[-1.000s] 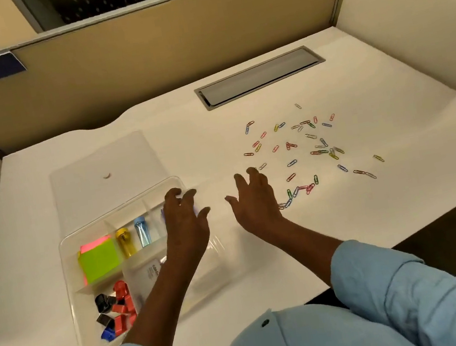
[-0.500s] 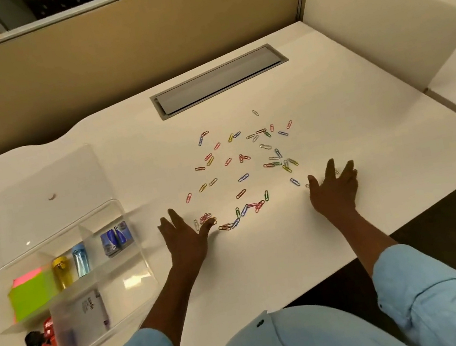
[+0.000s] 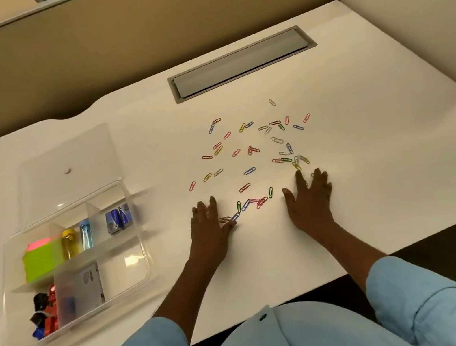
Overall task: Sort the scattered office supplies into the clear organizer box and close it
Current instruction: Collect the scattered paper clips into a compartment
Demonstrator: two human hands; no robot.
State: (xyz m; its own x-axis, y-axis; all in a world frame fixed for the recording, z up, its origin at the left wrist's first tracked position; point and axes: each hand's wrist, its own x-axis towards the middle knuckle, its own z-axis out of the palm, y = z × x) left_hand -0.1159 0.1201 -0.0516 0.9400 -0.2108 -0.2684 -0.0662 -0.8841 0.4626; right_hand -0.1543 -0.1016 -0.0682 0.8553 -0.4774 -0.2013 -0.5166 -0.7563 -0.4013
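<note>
Left hand (image 3: 210, 224) and right hand (image 3: 311, 201) bracket the loose paper clips (image 3: 249, 171)
We have both hands flat on the desk (image 3: 388, 175), palms down, fingers straight and gripping nothing, set apart at the near edge of the scatter; we judge they flank it so we can rake the clips together rather than pick them 1 by 1. A few clips touch the left thumb. The clear organizer box (image 3: 141, 243) sits well to our left, its lid (image 3: 64, 152) laid back behind it so every compartment is reachable; sticky notes (image 3: 39, 261), binder clips (image 3: 45, 311) and staple boxes (image 3: 117, 219) already fill theirs, and the near right compartment looks free
</note>
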